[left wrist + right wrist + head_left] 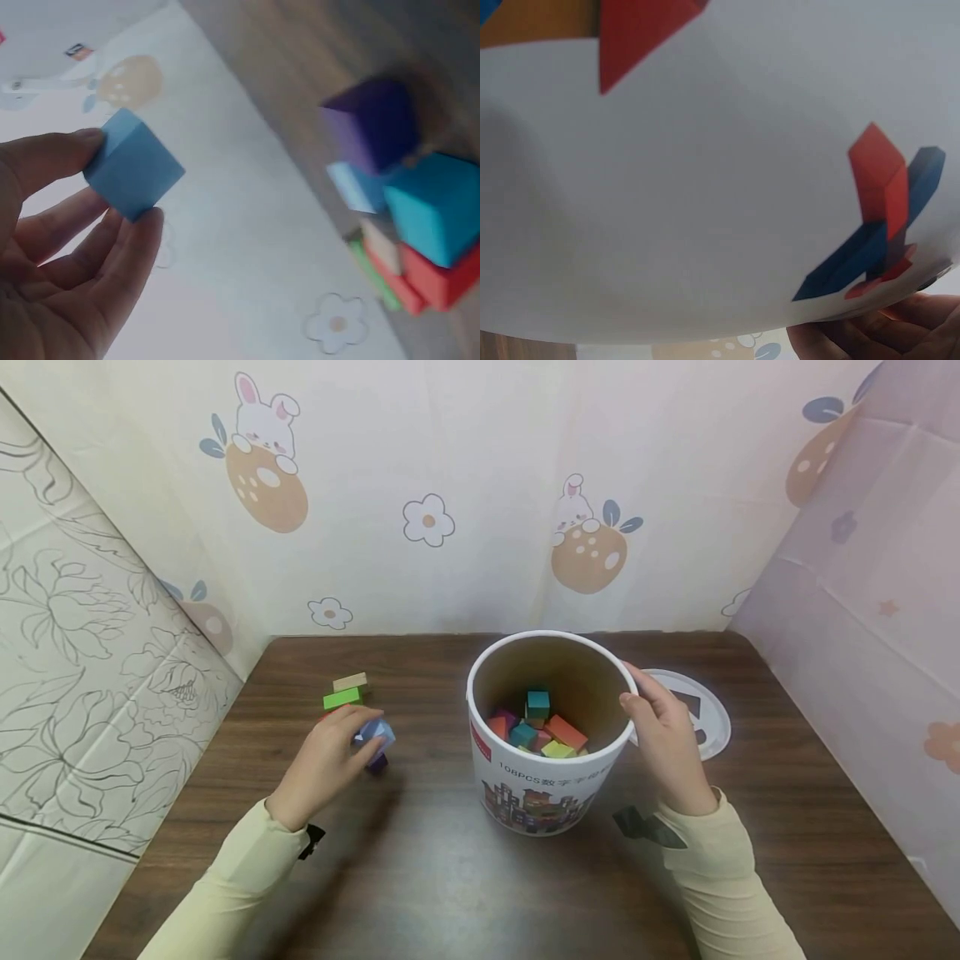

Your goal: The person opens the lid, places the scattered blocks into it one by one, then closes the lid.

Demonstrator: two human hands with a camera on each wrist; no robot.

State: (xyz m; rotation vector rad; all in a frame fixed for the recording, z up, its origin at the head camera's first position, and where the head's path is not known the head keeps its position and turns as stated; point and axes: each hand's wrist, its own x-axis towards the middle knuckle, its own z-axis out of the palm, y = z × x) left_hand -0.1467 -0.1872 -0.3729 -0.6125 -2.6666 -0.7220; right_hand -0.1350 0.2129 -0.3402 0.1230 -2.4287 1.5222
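Between thumb and fingers, my left hand (322,764) pinches a light blue wooden block (377,737), held up in the air in the left wrist view. Close by that hand lies a small group of blocks, among them a purple block (375,124), a teal block (435,206), a red block (444,279) and a green block (342,697). A white bucket (491,785) with printed sides stands slightly right of centre. My right hand (666,747) grips its right rim, thumb over the edge. Inside the bucket are several coloured blocks, including an orange-red block (566,732).
A white round lid (717,718) with dark marks lies on the brown wooden table (465,893), behind the right hand and partly hidden by it and the bucket. Patterned cloth (480,577) hangs along the table's back and sides.
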